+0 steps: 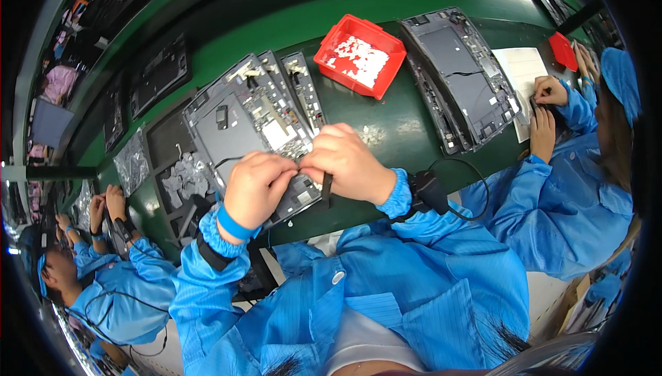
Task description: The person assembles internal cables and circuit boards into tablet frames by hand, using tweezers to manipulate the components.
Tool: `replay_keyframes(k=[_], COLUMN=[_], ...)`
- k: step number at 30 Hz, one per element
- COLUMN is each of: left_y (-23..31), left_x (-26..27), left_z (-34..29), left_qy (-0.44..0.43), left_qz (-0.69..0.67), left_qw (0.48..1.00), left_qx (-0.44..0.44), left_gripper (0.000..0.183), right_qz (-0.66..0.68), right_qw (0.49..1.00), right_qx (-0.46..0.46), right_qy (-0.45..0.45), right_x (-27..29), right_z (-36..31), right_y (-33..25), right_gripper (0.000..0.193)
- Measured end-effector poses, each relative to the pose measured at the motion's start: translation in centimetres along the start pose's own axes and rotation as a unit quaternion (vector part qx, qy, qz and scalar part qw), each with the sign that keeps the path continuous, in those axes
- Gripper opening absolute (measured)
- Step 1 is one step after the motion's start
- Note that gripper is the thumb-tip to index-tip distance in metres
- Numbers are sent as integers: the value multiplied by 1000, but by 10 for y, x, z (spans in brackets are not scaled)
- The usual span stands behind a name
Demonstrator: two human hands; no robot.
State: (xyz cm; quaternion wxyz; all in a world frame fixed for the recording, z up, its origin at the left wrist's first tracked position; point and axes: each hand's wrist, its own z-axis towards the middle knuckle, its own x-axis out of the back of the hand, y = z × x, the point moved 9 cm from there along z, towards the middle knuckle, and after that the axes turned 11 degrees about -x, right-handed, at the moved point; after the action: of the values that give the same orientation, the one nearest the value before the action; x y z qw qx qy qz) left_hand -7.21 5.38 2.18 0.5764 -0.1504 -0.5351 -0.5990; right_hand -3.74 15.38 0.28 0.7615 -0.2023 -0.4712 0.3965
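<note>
An opened grey laptop base point(231, 143) with exposed circuit boards lies at a slant in front of me, on a stack of similar ones. Over its near right edge, my left hand point(254, 186) is closed, thumb and fingertips pinched together. My right hand point(348, 164) meets it there, also pinching; whatever sits between the fingertips is too small to make out. From under my right palm sticks out a flat black stick point(327, 188), its kind unclear. A small black block point(221, 117) rests on the laptop base, and a thin black cable point(227, 161) runs by my left hand.
Beyond my hands stands a red bin point(353, 84) with small white pieces. More laptop bases point(452, 66) are stacked at right. A black tray point(165, 117) holds crumpled plastic at left. Co-workers' hands point(543, 128) work on both sides. A black cord point(476, 169) hangs from my right wrist.
</note>
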Motion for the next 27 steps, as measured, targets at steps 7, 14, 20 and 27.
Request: replay_keyframes(k=[7, 14, 20, 27], left_y=[-9, -25, -22, -4], left_x=[-3, -12, -9, 2], left_z=[-4, -9, -3, 1], left_qy=[43, 47, 43, 47], left_qz=[-87, -142, -123, 18], left_qw=[988, 975, 973, 995], left_qx=[123, 162, 192, 84], left_gripper=[11, 12, 11, 16], right_qz=[5, 46, -52, -74], right_qw=[998, 994, 985, 942], right_qx=[70, 93, -104, -183], right_qy=[5, -25, 124, 273], right_x=[5, 5, 61, 104], right_z=[1, 15, 50, 38], right_y=[-9, -4, 76, 122], right_gripper=[19, 16, 10, 13])
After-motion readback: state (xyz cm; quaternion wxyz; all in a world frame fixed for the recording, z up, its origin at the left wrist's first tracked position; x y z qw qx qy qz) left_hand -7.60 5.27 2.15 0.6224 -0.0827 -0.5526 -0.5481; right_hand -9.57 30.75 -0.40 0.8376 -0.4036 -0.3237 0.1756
